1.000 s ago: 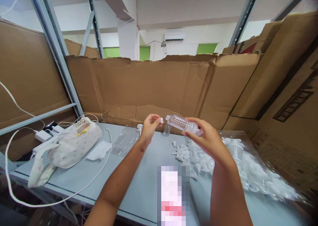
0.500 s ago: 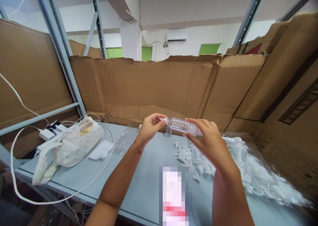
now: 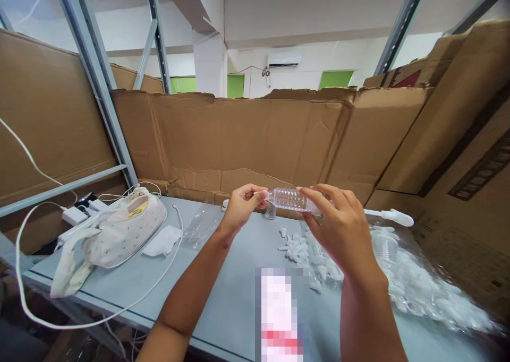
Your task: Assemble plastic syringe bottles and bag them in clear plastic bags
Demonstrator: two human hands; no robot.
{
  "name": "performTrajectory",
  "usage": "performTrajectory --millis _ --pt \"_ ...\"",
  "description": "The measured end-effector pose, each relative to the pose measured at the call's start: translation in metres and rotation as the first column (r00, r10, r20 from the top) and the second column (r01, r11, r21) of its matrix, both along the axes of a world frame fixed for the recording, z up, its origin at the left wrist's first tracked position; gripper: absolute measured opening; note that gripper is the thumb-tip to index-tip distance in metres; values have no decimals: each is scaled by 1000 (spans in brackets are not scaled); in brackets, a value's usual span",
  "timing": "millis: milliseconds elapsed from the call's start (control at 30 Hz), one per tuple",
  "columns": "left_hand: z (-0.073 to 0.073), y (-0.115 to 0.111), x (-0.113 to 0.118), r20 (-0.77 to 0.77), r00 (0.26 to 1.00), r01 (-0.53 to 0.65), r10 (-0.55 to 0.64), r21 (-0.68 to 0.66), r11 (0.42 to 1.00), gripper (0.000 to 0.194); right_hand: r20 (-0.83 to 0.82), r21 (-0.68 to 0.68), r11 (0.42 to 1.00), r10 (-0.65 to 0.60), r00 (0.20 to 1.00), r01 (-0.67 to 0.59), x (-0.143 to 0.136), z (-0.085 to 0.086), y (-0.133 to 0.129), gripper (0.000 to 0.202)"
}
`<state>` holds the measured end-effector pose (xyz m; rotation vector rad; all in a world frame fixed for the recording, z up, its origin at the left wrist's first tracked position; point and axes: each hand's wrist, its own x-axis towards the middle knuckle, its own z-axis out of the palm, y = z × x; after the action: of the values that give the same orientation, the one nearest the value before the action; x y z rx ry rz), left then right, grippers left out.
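Note:
A clear ribbed plastic bottle (image 3: pixel 287 199) lies sideways in the air between my hands, above the table. My left hand (image 3: pixel 245 205) pinches the small white piece at its narrow left end. Around its right end my right hand (image 3: pixel 337 216) is closed. A white stick with a rounded, spoon-like end (image 3: pixel 400 217) sticks out to the right from behind my right hand; where it begins is hidden. Below, small white plastic parts (image 3: pixel 295 249) lie in a pile on the grey table (image 3: pixel 235 293). Another clear container (image 3: pixel 270 211) stands behind the bottle.
Clear bags of white and transparent parts (image 3: pixel 422 277) cover the table's right side. At left are a patterned pouch (image 3: pixel 123 232), a white cable, a power strip and a white tissue (image 3: pixel 162 240). Cardboard walls (image 3: pixel 247 139) enclose the back and sides. A pixelated patch covers the front.
The bottle has turned closer to level. My right hand has shifted slightly right, its fingers further round the bottle, and the white stick now shows beyond it.

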<state>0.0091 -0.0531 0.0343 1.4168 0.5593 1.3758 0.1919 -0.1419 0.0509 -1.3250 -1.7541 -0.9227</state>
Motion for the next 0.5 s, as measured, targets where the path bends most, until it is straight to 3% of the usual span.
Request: performTrajectory --millis 267,433,500 --pt "4 -15 -5 -39 999 7 1 223 975 23 -236 -152 955 216 947 -256 14 1 -9 39" --pt "2 -16 -7 -97 995 36 -2 345 938 21 -315 -246 919 226 922 -309 18 4 -17 41" --pt "1 -15 -7 -134 990 8 49 395 919 21 -337 -290 904 212 917 -315 19 4 -17 43"
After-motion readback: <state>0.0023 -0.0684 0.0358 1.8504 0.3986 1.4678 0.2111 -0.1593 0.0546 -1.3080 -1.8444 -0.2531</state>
